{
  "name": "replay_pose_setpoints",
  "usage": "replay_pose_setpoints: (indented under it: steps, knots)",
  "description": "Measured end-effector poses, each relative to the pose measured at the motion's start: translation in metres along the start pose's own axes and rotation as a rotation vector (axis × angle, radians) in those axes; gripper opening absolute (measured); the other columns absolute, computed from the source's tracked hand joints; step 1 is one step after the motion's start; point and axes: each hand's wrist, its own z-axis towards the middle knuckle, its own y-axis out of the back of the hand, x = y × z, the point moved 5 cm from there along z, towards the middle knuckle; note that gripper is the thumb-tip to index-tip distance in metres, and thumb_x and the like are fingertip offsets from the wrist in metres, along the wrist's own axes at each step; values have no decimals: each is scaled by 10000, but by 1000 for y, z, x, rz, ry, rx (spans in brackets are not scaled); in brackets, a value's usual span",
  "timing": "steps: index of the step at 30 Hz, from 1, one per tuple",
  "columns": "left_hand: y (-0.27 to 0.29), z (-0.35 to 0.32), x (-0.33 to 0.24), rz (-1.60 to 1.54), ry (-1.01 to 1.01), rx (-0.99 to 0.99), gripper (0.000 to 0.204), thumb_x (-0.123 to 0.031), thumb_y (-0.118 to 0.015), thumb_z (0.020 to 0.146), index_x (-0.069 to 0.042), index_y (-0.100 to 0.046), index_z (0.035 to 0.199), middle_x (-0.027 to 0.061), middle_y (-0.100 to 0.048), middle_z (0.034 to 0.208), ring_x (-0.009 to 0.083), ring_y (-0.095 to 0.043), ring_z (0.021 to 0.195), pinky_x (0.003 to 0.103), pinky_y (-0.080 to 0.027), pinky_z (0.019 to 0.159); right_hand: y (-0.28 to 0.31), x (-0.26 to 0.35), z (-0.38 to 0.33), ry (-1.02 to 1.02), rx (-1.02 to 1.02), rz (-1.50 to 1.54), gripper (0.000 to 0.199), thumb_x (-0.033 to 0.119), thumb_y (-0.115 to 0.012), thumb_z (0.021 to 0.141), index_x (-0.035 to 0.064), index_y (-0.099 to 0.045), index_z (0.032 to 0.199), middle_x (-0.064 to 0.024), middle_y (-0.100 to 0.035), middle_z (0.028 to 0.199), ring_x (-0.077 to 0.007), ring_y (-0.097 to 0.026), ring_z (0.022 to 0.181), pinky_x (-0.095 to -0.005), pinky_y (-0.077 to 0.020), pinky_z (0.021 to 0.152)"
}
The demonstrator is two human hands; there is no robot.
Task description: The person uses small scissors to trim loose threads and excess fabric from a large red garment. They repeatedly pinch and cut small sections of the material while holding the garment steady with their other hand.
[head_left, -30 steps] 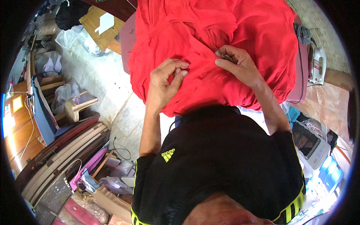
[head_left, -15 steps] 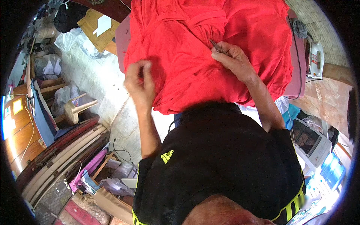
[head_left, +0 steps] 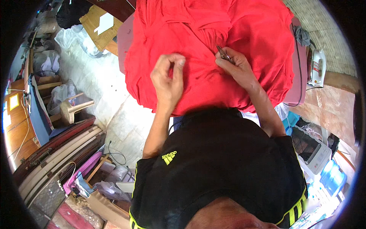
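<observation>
A large red cloth garment (head_left: 263, 49), creased and bunched, is spread in front of me over a dull pink tabletop (head_left: 301, 89). In my right hand (head_left: 239, 69) is a small pair of metal thread snips (head_left: 225, 55), their points directed up and left over a fold in the cloth. Thumb and fingertips of my left hand (head_left: 167, 78) are drawn together above the cloth, left of the snips. Whatever it may pinch is too small to make out.
An iron (head_left: 317, 68) with a cord stands at the table's right edge. A wooden board (head_left: 91, 32) bearing a white cut-out piece (head_left: 104, 23) lies at the far left. Lower left are a wooden stool (head_left: 68, 112) and stacked panels; a blue water bottle (head_left: 333, 177) is lower right.
My left hand has moved right over the cloth, closer to the snips. The right hand with the snips has stayed nearly in place, shifting slightly down.
</observation>
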Motion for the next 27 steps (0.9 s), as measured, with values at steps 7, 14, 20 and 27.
replay_pose_setpoints:
  steps: [7, 14, 20, 27]
  knots:
    - [-49, 23, 5, 107, -327, 292, 128, -3, -724, 830, -2, -699, 956, 131, -674, 851, 253, -681, 809, 346, -541, 765, -2, -4, 0, 6, -89, -48, 43, 122, -647, 970, 85, -626, 972, 99, -516, 784, -1, -441, 698, -197, -372, 632]
    - [76, 31, 20, 211, 37, -91, 45, -28, -669, 903, 0, -688, 932, 123, -691, 857, 238, -679, 814, 344, -525, 749, -1, -2, -1, 12, -74, -17, 29, 104, -649, 964, 85, -626, 962, 90, -526, 770, -5, -453, 678, -194, -378, 622]
    - [86, 22, -8, 443, -35, -144, 208, -47, -766, 818, -17, -689, 1009, 115, -673, 996, 254, -634, 962, 348, -505, 823, -1, -7, 1, 31, -73, -13, 30, 108, -648, 966, 86, -627, 963, 95, -514, 742, -6, -439, 655, -198, -367, 601]
    - [-47, 15, 5, 238, -287, 296, 215, -52, -781, 783, -4, -705, 979, 182, -684, 920, 353, -672, 914, 409, -535, 805, -3, -8, -1, 38, -103, -22, 42, 103, -665, 952, 76, -652, 982, 102, -532, 761, 4, -441, 677, -195, -375, 611]
